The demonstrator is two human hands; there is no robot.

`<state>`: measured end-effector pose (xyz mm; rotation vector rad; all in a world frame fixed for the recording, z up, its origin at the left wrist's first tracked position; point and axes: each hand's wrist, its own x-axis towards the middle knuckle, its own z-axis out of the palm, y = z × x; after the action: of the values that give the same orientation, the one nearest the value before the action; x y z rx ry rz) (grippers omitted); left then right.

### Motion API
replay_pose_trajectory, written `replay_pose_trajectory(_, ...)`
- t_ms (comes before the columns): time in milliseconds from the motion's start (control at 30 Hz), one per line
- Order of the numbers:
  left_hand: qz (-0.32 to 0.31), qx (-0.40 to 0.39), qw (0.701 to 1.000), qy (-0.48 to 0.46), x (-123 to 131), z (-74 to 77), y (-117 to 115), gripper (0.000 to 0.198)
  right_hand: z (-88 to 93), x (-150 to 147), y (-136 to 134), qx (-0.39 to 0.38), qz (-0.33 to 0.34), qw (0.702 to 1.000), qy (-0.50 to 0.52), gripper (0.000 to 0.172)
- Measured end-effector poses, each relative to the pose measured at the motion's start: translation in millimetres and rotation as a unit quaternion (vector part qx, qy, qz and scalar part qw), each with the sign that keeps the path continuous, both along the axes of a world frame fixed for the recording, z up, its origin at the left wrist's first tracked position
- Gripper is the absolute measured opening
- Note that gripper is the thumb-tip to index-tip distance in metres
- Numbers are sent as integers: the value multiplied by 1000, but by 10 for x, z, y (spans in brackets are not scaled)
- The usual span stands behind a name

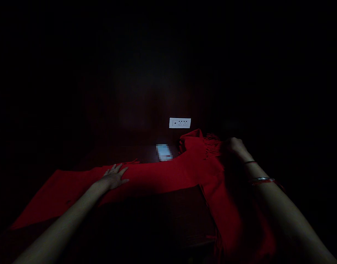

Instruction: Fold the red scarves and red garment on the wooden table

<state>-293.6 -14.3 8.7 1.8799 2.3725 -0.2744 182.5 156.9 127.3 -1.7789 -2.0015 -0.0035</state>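
A long red scarf (160,175) with fringed ends lies across a dark surface. My left hand (115,178) rests flat on its left stretch, palm down with fingers spread. On the right, the scarf bunches up near the wall, and another length hangs down toward the front with fringe at its edge. My right hand (236,147) is curled closed at the bunched, fringed part and appears to grip the scarf there. Its fingertips are lost in shadow. Bracelets circle my right wrist.
A white wall socket plate (180,123) is set in the dark wall behind the scarf. Just beyond the scarf's far edge lies a pale, blurred-out rectangular item (163,152). Most of the surroundings are too dark to make out.
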Motion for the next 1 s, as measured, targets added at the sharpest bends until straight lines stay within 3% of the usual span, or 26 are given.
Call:
replay_pose_trajectory(100,-3,9,999,42,316,155,70,64,-7,-70,-6,-12,-55,998,0,23)
replay_pose_trajectory(167,-48,59,997,32,595,167,155,62,138,-140,-9,13,-50,999,14,28)
replay_pose_trajectory(300,-110,104,987,-62,1058,-53,349,65,632,-140,-15,117,-36,992,30,35)
replay_pose_trajectory(367,-97,82,989,-79,1112,-196,397,64,825,-94,-30,174,-50,983,8,36)
replay_pose_trajectory(433,-107,58,990,-71,1045,-294,393,54,887,-75,-52,180,-78,979,-56,34)
replay_pose_trajectory(533,-162,34,985,-38,892,-336,329,38,713,-142,-80,78,-92,975,-188,29)
replay_pose_trajectory(633,-157,41,986,-35,868,-307,279,41,384,-302,-98,-27,-86,966,-244,26)
replay_pose_trajectory(733,-120,71,989,-53,927,-253,302,58,111,-542,-132,-7,-60,963,-262,26)
replay_pose_trajectory(833,-95,97,990,-43,893,-186,390,64,-96,-911,-203,45,91,958,-267,28)
replay_pose_trajectory(900,-68,110,991,-29,801,-165,456,64,-263,-1239,-264,20,232,941,-245,29)
replay_pose_trajectory(1000,-32,120,992,-17,654,-215,515,61,-596,-1778,-349,-10,340,910,-238,28)
